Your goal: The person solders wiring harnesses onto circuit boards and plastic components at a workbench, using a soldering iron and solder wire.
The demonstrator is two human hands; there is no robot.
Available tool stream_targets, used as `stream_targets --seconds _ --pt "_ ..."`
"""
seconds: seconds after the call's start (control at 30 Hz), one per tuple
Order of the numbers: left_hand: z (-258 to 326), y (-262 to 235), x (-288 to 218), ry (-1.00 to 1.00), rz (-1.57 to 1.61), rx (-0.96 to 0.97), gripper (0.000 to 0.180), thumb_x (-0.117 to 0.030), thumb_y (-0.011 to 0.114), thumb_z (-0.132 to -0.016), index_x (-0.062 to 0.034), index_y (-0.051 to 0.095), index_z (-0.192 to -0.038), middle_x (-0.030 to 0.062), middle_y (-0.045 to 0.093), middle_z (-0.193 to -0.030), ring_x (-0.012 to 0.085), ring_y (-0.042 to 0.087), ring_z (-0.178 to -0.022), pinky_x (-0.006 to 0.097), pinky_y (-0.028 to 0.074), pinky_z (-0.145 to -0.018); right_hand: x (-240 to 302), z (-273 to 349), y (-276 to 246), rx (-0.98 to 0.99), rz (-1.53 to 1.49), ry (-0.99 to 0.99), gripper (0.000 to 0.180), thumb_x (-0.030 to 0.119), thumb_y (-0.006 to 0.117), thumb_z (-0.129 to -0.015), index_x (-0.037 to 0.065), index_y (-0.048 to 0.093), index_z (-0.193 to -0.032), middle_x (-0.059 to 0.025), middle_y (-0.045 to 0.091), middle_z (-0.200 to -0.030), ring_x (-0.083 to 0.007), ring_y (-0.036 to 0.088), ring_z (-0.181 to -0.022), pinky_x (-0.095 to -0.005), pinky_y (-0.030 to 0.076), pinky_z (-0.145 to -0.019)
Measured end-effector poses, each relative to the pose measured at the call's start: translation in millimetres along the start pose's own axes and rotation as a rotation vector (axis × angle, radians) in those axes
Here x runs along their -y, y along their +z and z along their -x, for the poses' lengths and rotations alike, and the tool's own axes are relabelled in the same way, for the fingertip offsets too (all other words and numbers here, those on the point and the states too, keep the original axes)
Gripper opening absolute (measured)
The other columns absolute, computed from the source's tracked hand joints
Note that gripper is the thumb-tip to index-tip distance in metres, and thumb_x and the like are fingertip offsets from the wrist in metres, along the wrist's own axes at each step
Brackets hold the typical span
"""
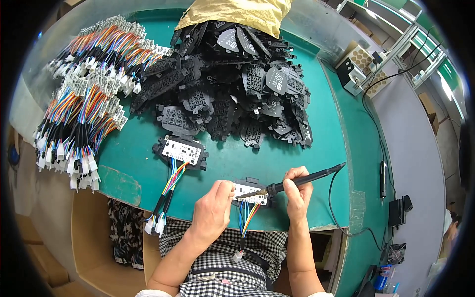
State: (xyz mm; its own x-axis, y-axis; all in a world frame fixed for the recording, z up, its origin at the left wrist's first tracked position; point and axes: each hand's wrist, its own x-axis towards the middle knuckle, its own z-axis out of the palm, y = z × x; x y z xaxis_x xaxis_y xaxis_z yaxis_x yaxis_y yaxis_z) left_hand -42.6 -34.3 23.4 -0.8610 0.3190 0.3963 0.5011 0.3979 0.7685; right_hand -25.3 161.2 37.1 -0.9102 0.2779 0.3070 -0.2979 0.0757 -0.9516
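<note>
My right hand (298, 193) grips a black soldering iron (316, 175), whose metal tip points left across a white circuit board (258, 196). The board lies on a black plastic panel (251, 181) near the table's front edge. Coloured wires (245, 218) run from it over the edge to a white plug (237, 256). My left hand (213, 210) is closed at the board's left end, fingers curled; what they pinch, if anything, is hidden. To the left, a second black panel carries another white circuit board (181, 150) with a wire bundle (170, 188) ending in white plugs.
A large heap of black plastic panels (222, 99) spills from a yellow sack (237, 15) at the back. Wired circuit boards (79, 119) are stacked at the left. The iron's cord (334, 213) loops down the right side, near a small fan (396, 253). Below left stands a cardboard box (91, 237).
</note>
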Motion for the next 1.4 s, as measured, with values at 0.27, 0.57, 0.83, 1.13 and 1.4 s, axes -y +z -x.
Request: stream_targets --seconds 0.27,0.57,0.83,1.13,1.4 --pt "-1.0 -1.2 -1.4 -0.024 -0.019 0.003 0.025 0.012 0.056 -0.07 -0.0006 0.047 -0.09 0.0139 0.055 -0.082 0.0284 0.061 -0.072 0.034 0.048 -0.06 0.1 -1.4 0.1 0.016 0.003 -0.01 0.011 0.007 0.052 -0.077 0.005 0.042 -0.079 0.0 0.04 -0.069 -0.0089 0.035 -0.062 -0.0224 0.029 -0.056" --pt "2.7 -3.6 -2.2 0.106 -0.192 0.009 0.021 0.005 0.056 -0.072 -0.0017 0.051 -0.091 0.0142 0.055 -0.088 0.0327 0.052 -0.085 0.039 0.044 -0.073 12.8 -6.3 -23.3 -0.45 -0.304 -0.245 0.012 0.013 0.052 -0.081 0.007 0.043 -0.082 -0.0002 0.039 -0.069 -0.004 0.03 -0.053 -0.0164 0.024 -0.042" --pt "-33.8 -85.6 -19.4 0.08 -0.387 -0.159 0.024 0.006 0.055 -0.07 -0.0041 0.051 -0.091 0.0119 0.057 -0.08 0.0299 0.055 -0.077 0.038 0.045 -0.069 14.3 -5.2 -55.2 -0.501 -0.316 -0.262 0.011 0.012 0.046 -0.087 0.009 0.039 -0.08 0.0014 0.034 -0.064 -0.0042 0.027 -0.051 -0.0191 0.022 -0.042" --pt "-65.6 -115.8 68.5 -0.119 -0.42 -0.11 0.023 0.003 0.058 -0.07 -0.0034 0.047 -0.089 0.0143 0.058 -0.074 0.0339 0.057 -0.076 0.043 0.044 -0.069 6.5 -3.2 -59.5 -0.454 -0.378 -0.217 0.01 0.012 0.047 -0.087 0.008 0.039 -0.081 0.0014 0.036 -0.065 -0.0035 0.027 -0.049 -0.0185 0.022 -0.041" --pt "-117.3 -114.4 74.5 -0.44 -0.62 -0.172 0.031 -0.021 0.068 -0.073 -0.0044 0.049 -0.09 0.0154 0.061 -0.078 0.0333 0.059 -0.075 0.043 0.046 -0.067 7.5 -1.9 -58.1 -0.455 -0.373 -0.207 0.01 0.013 0.047 -0.086 0.008 0.04 -0.081 0.0011 0.038 -0.067 -0.0032 0.028 -0.05 -0.0175 0.023 -0.041"
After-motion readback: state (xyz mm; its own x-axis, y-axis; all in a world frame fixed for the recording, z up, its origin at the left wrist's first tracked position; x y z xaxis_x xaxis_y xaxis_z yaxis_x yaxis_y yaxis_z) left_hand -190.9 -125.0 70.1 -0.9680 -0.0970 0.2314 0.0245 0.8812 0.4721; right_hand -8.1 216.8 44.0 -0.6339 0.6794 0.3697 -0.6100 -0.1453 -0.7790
